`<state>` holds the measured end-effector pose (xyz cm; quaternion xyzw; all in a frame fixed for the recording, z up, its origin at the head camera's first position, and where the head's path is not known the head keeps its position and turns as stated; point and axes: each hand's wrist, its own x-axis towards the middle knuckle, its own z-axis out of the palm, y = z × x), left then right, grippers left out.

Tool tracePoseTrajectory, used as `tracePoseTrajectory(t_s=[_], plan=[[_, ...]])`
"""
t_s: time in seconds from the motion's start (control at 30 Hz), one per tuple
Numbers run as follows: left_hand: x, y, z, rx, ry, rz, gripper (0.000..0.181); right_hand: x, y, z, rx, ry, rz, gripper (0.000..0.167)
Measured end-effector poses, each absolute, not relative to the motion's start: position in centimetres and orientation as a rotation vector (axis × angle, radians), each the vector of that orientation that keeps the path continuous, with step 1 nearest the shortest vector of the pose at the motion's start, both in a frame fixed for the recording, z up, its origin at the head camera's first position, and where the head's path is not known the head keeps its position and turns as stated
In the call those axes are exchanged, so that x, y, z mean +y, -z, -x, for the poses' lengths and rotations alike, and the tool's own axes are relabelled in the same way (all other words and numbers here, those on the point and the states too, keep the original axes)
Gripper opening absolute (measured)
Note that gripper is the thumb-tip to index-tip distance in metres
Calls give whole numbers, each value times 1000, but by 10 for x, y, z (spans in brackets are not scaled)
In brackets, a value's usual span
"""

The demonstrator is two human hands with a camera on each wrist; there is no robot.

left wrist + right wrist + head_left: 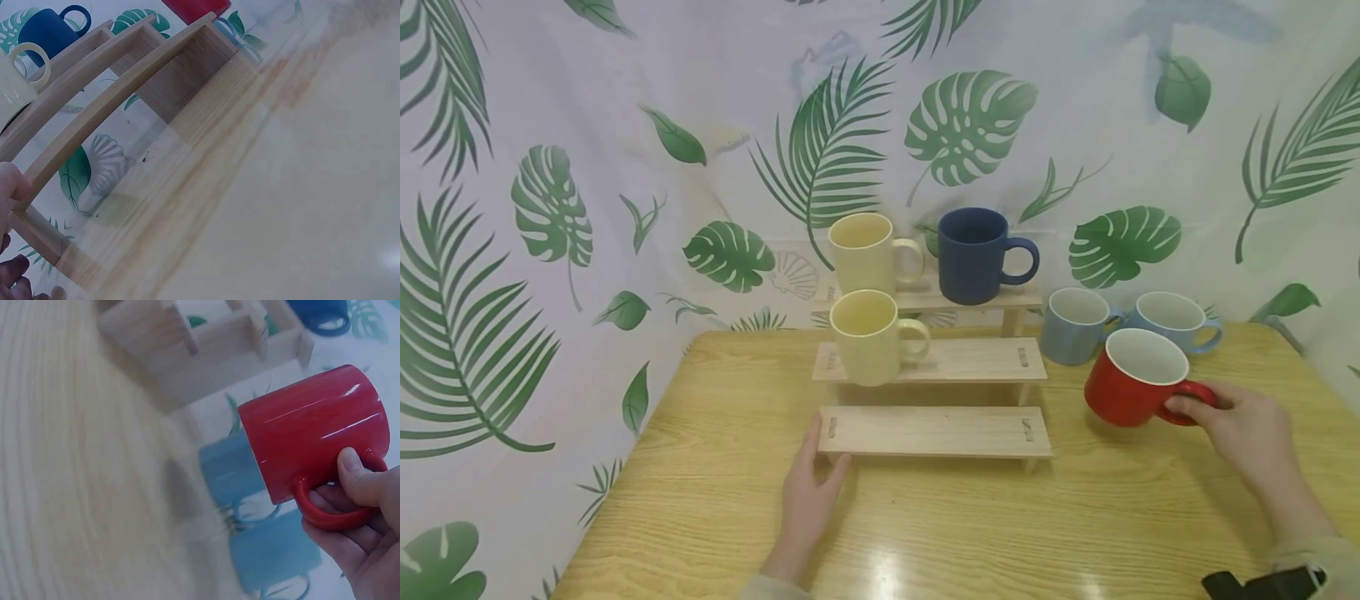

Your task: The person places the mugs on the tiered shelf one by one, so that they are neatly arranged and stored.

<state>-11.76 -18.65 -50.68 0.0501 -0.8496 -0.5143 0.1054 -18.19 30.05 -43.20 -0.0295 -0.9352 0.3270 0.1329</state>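
Observation:
A red mug (1131,379) with a white inside is held by its handle in the right hand (1251,433), above the table at the right of the wooden rack. In the right wrist view the thumb lies on the handle of the red mug (319,428), with fingers curled through it. The left hand (808,500) touches the left end of the lowest shelf (925,431), its thumb at the front edge. A yellow mug (865,342) stands on the middle shelf; another yellow mug (857,250) and a dark blue mug (972,258) stand on the top one.
Two light blue mugs, one (1070,332) beside the rack and one (1172,321) farther right, stand on the table behind the red mug. A leaf-patterned cloth (625,200) hangs behind the wooden table (715,467).

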Motion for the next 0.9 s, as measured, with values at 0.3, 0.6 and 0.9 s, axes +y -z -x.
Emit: tracePoseTrajectory(t_s=[0.3, 0.6, 0.9], plan=[[-187, 506, 117, -2496, 1536, -129, 74, 277, 396, 178, -2715, -1062, 84, 47], [-188, 509, 116, -2492, 1536, -129, 74, 237, 373, 188, -2649, -1245, -90, 37], [-188, 507, 116, -2500, 1530, -130, 74, 194, 370, 212, -2668, -1211, -239, 34]])
